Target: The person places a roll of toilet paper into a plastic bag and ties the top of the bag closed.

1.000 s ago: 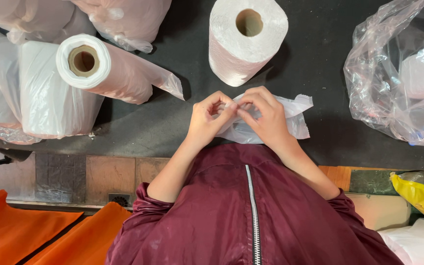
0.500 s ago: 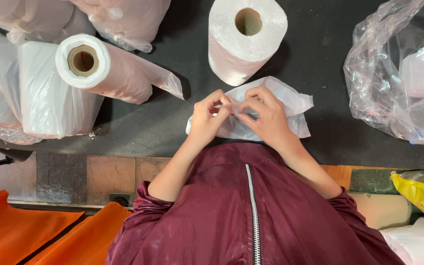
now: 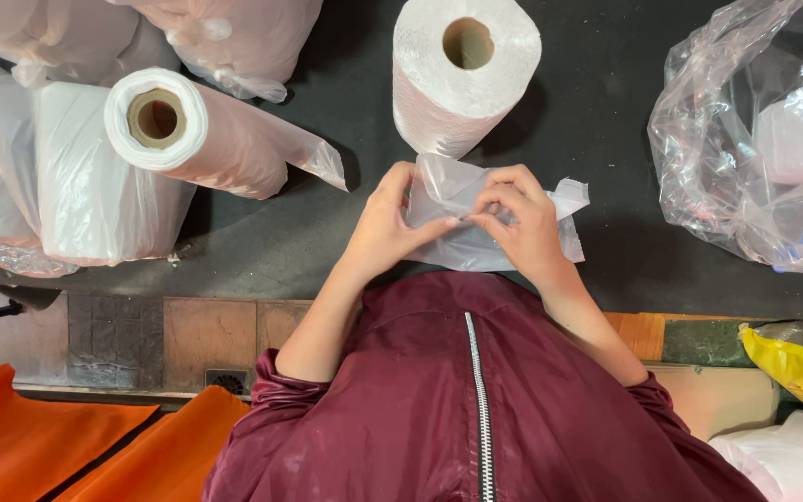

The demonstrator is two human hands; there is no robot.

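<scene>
Two hands are pinching a clear plastic bag on a black table.

The table [image 3: 606, 102] is holding a paper roll [image 3: 462, 70] just above the bag [image 3: 462, 218]. The left hand [image 3: 383, 228] and right hand [image 3: 522, 223] are close together, both gripping the bag between them.
</scene>
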